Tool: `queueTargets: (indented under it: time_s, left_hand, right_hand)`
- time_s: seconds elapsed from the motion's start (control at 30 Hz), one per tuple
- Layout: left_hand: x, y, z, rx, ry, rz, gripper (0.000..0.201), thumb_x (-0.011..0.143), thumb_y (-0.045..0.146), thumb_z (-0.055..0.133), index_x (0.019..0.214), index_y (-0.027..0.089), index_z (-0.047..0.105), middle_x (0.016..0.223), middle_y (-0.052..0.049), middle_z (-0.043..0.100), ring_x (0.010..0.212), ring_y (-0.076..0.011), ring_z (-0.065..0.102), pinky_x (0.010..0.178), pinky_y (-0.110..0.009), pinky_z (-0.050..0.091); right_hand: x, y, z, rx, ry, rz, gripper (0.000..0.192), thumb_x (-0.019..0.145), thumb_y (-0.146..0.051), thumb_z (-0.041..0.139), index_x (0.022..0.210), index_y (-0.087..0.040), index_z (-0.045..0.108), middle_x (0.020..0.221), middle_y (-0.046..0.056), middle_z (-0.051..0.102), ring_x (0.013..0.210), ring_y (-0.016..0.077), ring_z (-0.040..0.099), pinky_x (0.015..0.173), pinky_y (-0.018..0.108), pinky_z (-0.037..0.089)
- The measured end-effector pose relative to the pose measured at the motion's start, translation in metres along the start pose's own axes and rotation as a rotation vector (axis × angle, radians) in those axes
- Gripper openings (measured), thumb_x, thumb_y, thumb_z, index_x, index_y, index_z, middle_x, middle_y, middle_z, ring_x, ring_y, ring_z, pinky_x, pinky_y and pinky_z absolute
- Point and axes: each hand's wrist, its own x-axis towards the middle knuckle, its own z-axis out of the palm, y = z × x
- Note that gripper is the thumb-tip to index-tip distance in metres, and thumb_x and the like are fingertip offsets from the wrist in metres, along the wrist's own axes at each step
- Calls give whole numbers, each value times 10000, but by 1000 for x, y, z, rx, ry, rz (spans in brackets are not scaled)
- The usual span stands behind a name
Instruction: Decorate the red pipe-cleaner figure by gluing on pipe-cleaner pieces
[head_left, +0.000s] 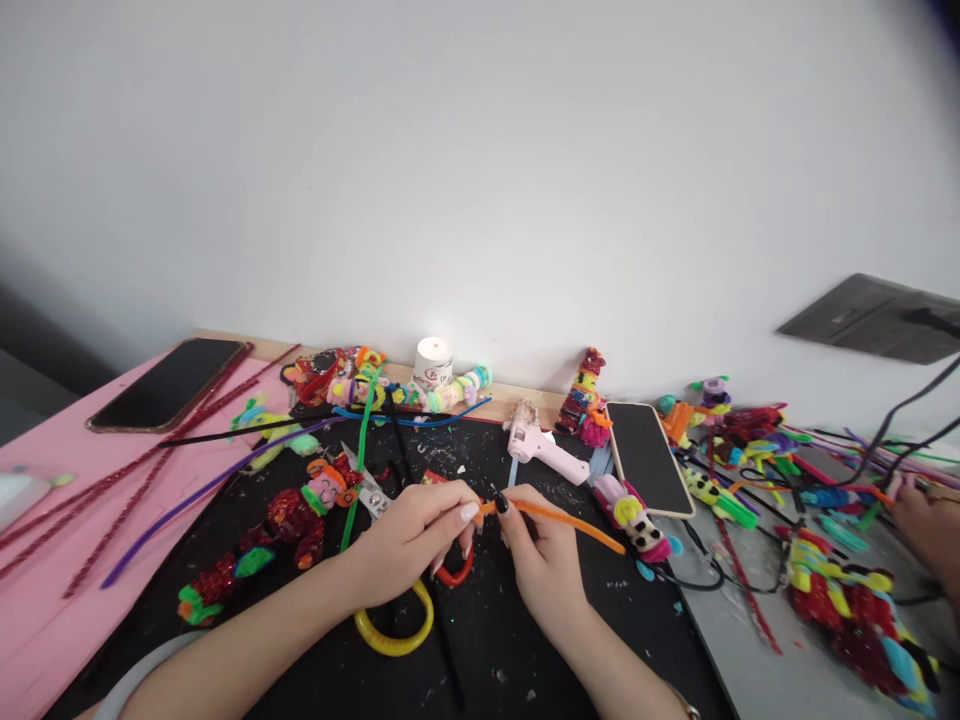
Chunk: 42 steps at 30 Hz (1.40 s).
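Observation:
Between the fingertips of both my hands is an orange pipe cleaner [581, 524], its long end trailing off to the right. My left hand [420, 530] pinches it near its left end, and my right hand [534, 550] grips it close by, thumb and finger pressed together. Below my left hand, partly covered by it, lie scissors with yellow and red handles [394, 640]. A green pipe cleaner [364, 440] crosses the scissor blades. Left of my hands rests a red figure made of fuzzy wire [289, 525]. Behind them a pink glue gun [547, 452] lies on the black mat [495, 650].
A phone [169, 385] and red glittery pipe cleaners [127, 500] lie on the pink surface at left. A paper cup [433, 362] stands upside down by the wall. Another phone [651, 458] and several fuzzy figures [855, 610] are at right, where another person's hand [926, 520] reaches in.

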Motion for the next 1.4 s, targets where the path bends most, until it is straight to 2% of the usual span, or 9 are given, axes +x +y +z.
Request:
queueTargets:
  time_s: [0.17, 0.37, 0.53, 0.67, 0.83, 0.93, 1.23, 1.4]
  left_hand:
    - [0, 4, 0, 35, -19, 9, 362, 970, 362, 319, 757, 172, 542, 624, 33, 520, 463, -85, 463, 526, -211, 382]
    - [2, 3, -1, 139, -6, 5, 359, 974, 320, 307, 762, 172, 557, 579, 37, 521, 462, -95, 468, 594, -229, 401]
    - [2, -1, -2, 368, 52, 60, 326, 966, 261, 314, 718, 190, 514, 636, 12, 553, 596, -130, 537, 636, -239, 387]
    - [1, -8, -3, 546, 87, 104, 274, 955, 209, 304, 764, 198, 500, 701, -5, 585, 677, -157, 566, 655, -255, 388]
    - [1, -12, -5, 743, 83, 148, 237, 893, 91, 332, 814, 191, 532, 739, -7, 619, 676, -158, 593, 610, -244, 382]
    - [1, -11, -5, 830, 98, 151, 231, 880, 82, 355, 798, 191, 541, 711, 0, 624, 650, -155, 601, 576, -236, 369]
    - [-1, -8, -1, 928, 139, 213, 218, 903, 130, 376, 797, 189, 557, 707, -9, 649, 629, -165, 611, 538, -249, 351]
    - [-2, -3, 0, 923, 144, 190, 269, 941, 190, 342, 785, 191, 561, 687, -12, 654, 618, -165, 621, 534, -248, 365]
  right_hand:
    - [0, -1, 1, 91, 17, 46, 227, 913, -314, 490, 799, -169, 621, 622, -7, 539, 538, 123, 472, 496, 230, 376]
    - [3, -1, 1, 144, 8, 64, 141, 877, -263, 553, 874, -184, 670, 766, 37, 647, 654, 154, 580, 571, 252, 454]
    - [5, 0, -1, 78, -30, -21, 158, 847, -153, 574, 855, -219, 718, 804, 37, 693, 742, 171, 644, 677, 273, 506]
    - [7, 3, -1, 71, -47, -69, 209, 836, -119, 571, 878, -240, 736, 841, 39, 701, 776, 171, 658, 715, 273, 523]
    - [8, 12, 1, 51, -64, -89, 221, 814, -119, 579, 885, -244, 746, 846, 40, 647, 757, 157, 632, 668, 250, 516]
    - [8, 15, 3, 42, -54, -101, 214, 814, -119, 576, 876, -237, 744, 822, 38, 633, 738, 150, 619, 655, 244, 501]
    - [6, 0, 0, -15, -80, -85, 177, 834, -166, 554, 788, -185, 724, 751, 40, 595, 662, 145, 573, 581, 240, 443]
    - [6, 1, 1, 4, -55, -69, 169, 820, -193, 572, 725, -170, 710, 700, 27, 566, 605, 134, 534, 526, 233, 411]
